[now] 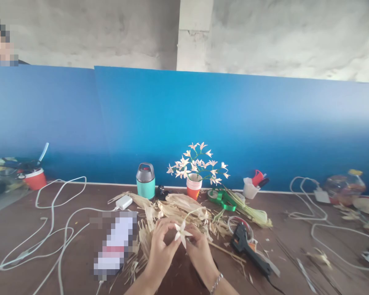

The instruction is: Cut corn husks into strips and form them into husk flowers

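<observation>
- A white star-shaped flower (182, 233) is held up at the near middle of a brown tabletop (83, 262); clock directions are given from this bloom, with 12 o'clock straight ahead.
- At 9 o'clock, just beside the bloom, the left hand (163, 239) is seen with thumb and fingers curled, its tips closed on the flower.
- At 3 o'clock, the right hand (199, 241) is brought in from the opposite side, the flower likewise grasped at its fingertips; a silvery bracelet (217, 282) is worn at that wrist.
- Dry corn husks (172, 209) are spread beyond the hands, from 10 round to 1 o'clock.
- Just past 12 o'clock, a spray of pale flowers (199, 164) is stood in stacked paper cups (194, 188), orange and white.
- At 11 o'clock, a turquoise lidded flask (146, 184) is set upright near the blue partition (203, 110).
- At 10 o'clock, a white power adapter (123, 202) is left lying among the husks' edges, a cable attached.
- At 2 o'clock, a coil of green ribbon (230, 206) is placed beside a bundle of green stalks (252, 213); farther out, pens are kept in a white container (249, 190).
- Between 3 and 4 o'clock, a black glue gun (250, 252) is laid on its side.
</observation>
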Available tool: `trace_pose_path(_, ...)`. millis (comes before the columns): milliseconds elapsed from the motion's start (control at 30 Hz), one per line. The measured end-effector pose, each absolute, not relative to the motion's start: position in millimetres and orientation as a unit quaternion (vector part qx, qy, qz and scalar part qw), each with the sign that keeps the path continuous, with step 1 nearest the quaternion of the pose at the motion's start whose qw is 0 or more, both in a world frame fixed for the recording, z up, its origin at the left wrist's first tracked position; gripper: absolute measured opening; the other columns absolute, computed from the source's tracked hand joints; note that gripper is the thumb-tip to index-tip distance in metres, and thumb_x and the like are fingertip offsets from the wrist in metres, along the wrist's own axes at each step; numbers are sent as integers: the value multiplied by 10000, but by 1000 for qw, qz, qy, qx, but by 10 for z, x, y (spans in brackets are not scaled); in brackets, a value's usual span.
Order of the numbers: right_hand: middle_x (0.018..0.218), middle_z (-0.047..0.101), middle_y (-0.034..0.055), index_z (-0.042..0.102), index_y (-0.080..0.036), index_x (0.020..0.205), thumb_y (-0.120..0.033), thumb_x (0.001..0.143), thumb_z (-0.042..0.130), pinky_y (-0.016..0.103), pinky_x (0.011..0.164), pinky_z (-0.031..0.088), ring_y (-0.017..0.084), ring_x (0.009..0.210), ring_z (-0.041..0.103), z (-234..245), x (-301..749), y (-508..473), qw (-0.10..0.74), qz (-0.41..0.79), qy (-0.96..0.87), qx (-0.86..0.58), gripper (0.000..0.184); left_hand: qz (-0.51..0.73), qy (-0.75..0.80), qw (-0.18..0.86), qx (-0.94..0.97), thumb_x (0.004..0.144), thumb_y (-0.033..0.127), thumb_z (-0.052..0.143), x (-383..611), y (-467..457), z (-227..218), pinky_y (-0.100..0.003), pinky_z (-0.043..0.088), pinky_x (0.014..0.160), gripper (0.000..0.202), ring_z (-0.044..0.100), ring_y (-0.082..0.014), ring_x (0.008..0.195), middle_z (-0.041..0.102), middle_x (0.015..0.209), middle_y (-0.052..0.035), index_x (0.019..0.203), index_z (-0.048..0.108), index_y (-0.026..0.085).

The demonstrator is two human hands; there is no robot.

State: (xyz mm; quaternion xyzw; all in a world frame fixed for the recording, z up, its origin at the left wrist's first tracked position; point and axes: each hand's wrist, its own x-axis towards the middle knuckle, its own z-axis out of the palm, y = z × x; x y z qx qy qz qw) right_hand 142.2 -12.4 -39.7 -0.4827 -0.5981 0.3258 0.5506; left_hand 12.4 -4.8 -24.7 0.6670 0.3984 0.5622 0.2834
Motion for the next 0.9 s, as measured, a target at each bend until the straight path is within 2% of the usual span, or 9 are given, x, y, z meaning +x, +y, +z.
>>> trace_pose_path(233, 722, 632, 40, 711, -183, 730, -195, 744, 593, 253, 651, 458, 172, 686, 552, -247, 1372, -206, 540, 305, -614, -488, 119, 563, 417, 255, 666, 774, 257, 595, 109, -49, -261, -387, 479, 816, 87, 585, -244, 929, 635, 918, -75, 730, 644, 200)
trace_pose_path(433, 691, 597, 18, 639, -190, 619, -187, 725, 601, 249, 657, 447, 165, 688, 549, -215, 1385, -223, 562, 302, -605, -476, 113, 563, 411, 257, 669, 773, 232, 597, 112, -63, -259, -381, 478, 823, 72, 586, -237, 927, 631, 920, -67, 724, 641, 203)
trace_pose_path(633, 703, 586, 8, 644, -193, 677, -179, 693, 621, 242, 638, 432, 154, 659, 520, -221, 1379, -227, 564, 299, -599, -484, 31, 567, 405, 273, 664, 781, 221, 587, 123, -90, -222, -375, 473, 831, 82, 586, -232, 929, 623, 926, -62, 727, 647, 204)
trace_pose_path(900, 695, 568, 5, 639, -195, 637, -166, 707, 606, 246, 637, 419, 158, 665, 520, -197, 1377, -240, 572, 294, -606, -469, 82, 560, 399, 280, 669, 777, 206, 588, 117, -100, -206, -375, 469, 842, 83, 583, -230, 930, 624, 916, -61, 727, 655, 201)
